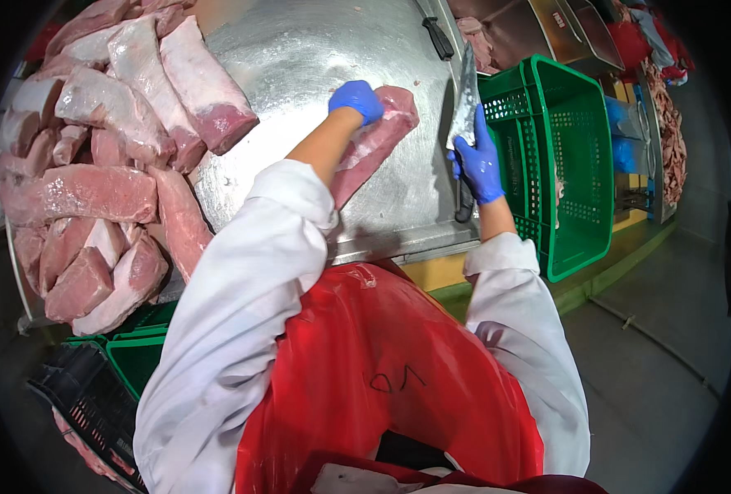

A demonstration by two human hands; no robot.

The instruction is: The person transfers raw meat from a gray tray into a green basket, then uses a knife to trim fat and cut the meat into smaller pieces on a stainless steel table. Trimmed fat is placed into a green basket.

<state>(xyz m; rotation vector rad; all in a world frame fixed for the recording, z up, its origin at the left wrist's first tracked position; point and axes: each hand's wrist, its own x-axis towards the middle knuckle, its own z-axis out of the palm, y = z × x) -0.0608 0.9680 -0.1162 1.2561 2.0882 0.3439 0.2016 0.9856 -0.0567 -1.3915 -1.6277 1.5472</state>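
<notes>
Two blue-gloved hands are before you. Your left hand is bunched at the upper left edge of a long, pink, boneless slab of meat; you cannot tell whether its hidden fingers pinch it. That slab lies slantwise on the shiny silver metal table, between your hands. Your right hand has its fingers closed on a long knife with a smeared grey blade, tip pointing away from you, beside the green perforated plastic crate.

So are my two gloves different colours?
No, the left hand and the right hand are both gloved in the same blue.
</notes>
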